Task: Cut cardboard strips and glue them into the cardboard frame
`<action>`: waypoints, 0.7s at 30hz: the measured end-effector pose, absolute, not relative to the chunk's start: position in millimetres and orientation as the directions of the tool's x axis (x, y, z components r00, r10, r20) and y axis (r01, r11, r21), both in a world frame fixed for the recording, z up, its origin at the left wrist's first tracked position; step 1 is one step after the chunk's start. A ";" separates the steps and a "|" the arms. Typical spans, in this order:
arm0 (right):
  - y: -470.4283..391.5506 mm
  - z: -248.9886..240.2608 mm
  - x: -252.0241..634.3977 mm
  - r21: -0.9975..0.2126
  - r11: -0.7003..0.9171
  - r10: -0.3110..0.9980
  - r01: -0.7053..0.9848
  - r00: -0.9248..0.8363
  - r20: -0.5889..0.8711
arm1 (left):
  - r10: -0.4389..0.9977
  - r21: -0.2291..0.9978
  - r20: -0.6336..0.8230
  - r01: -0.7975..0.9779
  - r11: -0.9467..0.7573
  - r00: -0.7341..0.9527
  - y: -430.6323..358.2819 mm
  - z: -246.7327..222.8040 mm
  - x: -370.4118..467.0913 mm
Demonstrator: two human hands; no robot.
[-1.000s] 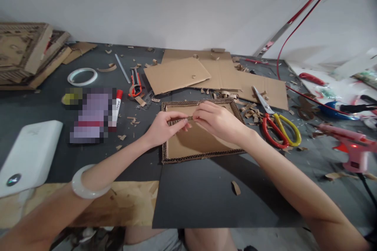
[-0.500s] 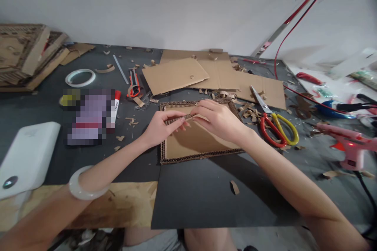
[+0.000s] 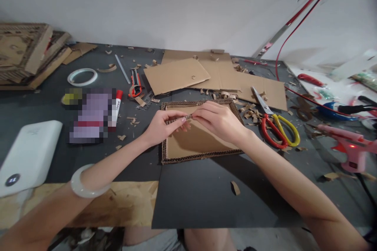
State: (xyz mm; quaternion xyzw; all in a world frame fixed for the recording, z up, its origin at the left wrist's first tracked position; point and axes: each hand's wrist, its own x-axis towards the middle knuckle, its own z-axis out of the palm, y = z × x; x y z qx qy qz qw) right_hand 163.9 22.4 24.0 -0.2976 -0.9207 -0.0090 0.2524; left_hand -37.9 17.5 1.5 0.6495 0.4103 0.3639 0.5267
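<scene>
Between my two hands is a narrow strip of corrugated cardboard (image 3: 177, 120), held above a shallow cardboard tray. My left hand (image 3: 161, 127) pinches the strip between thumb and fingers. The fingertips of my right hand (image 3: 216, 119) are closed on its other end, and they partly hide it. Under both hands lies the cardboard tray (image 3: 203, 156), a flat brown base with a low rim of corrugated strips. My hands cover part of its far rim and its right side.
Scissors (image 3: 268, 115) with red and yellow handles lie right of the tray, beyond them a pink glue gun (image 3: 347, 141). Behind are flat cardboard sheets (image 3: 176, 74) and scraps. To the left are an orange utility knife (image 3: 135, 83), a marker (image 3: 116, 108) and a white power bank (image 3: 31, 157).
The view has shifted very slightly. Both hands stay at the strip over the tray, with only a small shift of the fingers.
</scene>
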 end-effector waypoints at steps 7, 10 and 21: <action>22.4 25.7 162.9 -0.190 0.797 0.600 0.574 -0.712 0.366 | 0.917 0.985 -0.005 0.161 -0.064 0.398 16.5 3.5 -37.6; 27.4 30.1 168.1 -0.256 0.747 0.662 0.613 -0.656 0.363 | 0.926 0.986 -0.024 0.163 -0.041 0.376 16.3 4.5 -37.5; 45.3 37.0 191.8 -0.902 0.266 0.909 0.340 -0.400 0.117 | 0.937 0.994 -0.005 0.108 -0.035 0.349 19.2 1.6 -38.0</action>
